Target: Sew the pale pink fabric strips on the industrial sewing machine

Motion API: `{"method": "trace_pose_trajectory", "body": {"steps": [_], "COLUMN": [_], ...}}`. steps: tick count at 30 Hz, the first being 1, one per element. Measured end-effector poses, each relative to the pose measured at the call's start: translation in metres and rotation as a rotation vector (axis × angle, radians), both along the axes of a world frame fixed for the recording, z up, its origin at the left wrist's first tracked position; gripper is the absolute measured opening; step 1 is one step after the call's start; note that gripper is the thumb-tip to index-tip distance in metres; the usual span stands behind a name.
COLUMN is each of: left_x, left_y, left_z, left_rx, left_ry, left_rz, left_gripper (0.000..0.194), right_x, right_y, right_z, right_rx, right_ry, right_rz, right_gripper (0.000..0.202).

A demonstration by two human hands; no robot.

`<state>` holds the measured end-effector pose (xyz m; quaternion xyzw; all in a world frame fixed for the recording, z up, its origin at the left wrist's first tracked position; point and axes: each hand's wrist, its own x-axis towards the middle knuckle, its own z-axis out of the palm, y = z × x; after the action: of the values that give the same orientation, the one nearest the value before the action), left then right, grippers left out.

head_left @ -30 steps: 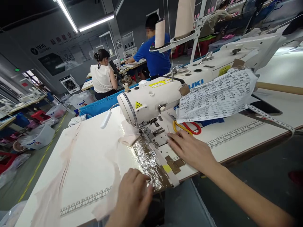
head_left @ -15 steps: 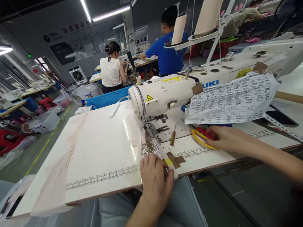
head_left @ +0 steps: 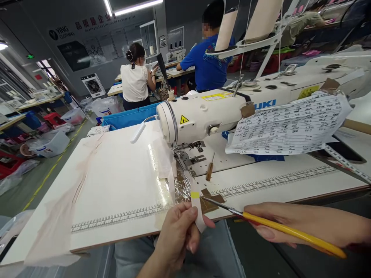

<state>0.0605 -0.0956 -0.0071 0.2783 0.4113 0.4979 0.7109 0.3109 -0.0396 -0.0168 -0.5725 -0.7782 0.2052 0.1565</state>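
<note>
Fabric strip (head_left: 196, 206) over white table (head_left: 121, 173); lettered grey wall (head_left: 68, 13) beyond.

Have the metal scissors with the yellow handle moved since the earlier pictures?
Yes: in the right hand, the scissors came away from the white sewing machine, toward the brown tape.

A ceiling tube (head_left: 138, 7) glows beyond the sewing machine (head_left: 199, 112); the wall (head_left: 185, 13) behind it is dim, the tabletop (head_left: 116, 170) beside it glary.
</note>
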Motion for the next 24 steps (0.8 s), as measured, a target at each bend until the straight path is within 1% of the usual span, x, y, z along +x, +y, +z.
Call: {"method": "trace_pose_trajectory", "body": {"steps": [3, 4, 6, 7, 8, 9, 10, 11, 12, 15, 18, 19, 21, 22, 24], "left_x": [-0.001, -0.001, -0.002, -0.002, -0.003, -0.003, -0.004, -0.005, -0.005, -0.008, -0.014, -0.018, -0.028, -0.035, -0.050], "left_y": [-0.001, 0.000, 0.002, 0.003, 0.005, 0.005, 0.006, 0.007, 0.007, 0.005, 0.001, -0.001, 0.000, 0.003, 0.016], "left_z": [-0.002, -0.003, -0.002, -0.002, -0.001, 0.000, 0.001, 0.001, 0.002, 0.002, 0.005, 0.008, 0.015, 0.019, 0.030], "left_rx": [-0.018, -0.029, -0.050, -0.056, -0.060, -0.063, -0.066, -0.068, -0.071, -0.079, -0.068, -0.054, 0.002, 0.053, 0.194], "left_ry": [-0.013, -0.018, -0.028, -0.030, -0.031, -0.031, -0.030, -0.031, -0.030, -0.015, 0.044, 0.080, 0.206, 0.301, 0.569], "left_rz": [0.015, 0.021, 0.007, -0.007, -0.023, -0.034, -0.039, -0.043, -0.046, -0.070, -0.141, -0.177, -0.221, -0.209, -0.110], "left_gripper": [0.049, 0.049, 0.051, 0.051, 0.052, 0.052, 0.052, 0.053, 0.053, 0.054, 0.051, 0.051, 0.050, 0.049, 0.045], "right_x": [-0.014, -0.018, -0.025, -0.029, -0.032, -0.036, -0.039, -0.041, -0.043, -0.046, -0.040, -0.036, -0.023, -0.016, 0.001], "right_y": [0.015, 0.022, 0.038, 0.045, 0.051, 0.056, 0.060, 0.062, 0.062, 0.057, 0.051, 0.051, 0.056, 0.061, 0.073], "right_z": [0.017, 0.025, 0.043, 0.052, 0.060, 0.066, 0.071, 0.074, 0.075, 0.074, 0.071, 0.070, 0.067, 0.065, 0.057], "right_rx": [-0.054, -0.114, -0.374, -0.558, -0.706, -0.764, -0.787, -0.766, -0.729, -0.740, -0.725, -0.687, -0.555, -0.467, -0.269], "right_ry": [0.034, 0.041, 0.035, 0.025, 0.016, 0.015, 0.014, 0.015, 0.016, 0.007, 0.009, 0.012, -0.007, -0.043, -0.162], "right_rz": [0.046, 0.077, 0.244, 0.394, 0.545, 0.637, 0.689, 0.684, 0.643, 0.569, 0.596, 0.593, 0.545, 0.489, 0.323], "right_gripper": [0.058, 0.059, 0.060, 0.060, 0.058, 0.056, 0.053, 0.051, 0.049, 0.049, 0.048, 0.046, 0.043, 0.041, 0.041]}}
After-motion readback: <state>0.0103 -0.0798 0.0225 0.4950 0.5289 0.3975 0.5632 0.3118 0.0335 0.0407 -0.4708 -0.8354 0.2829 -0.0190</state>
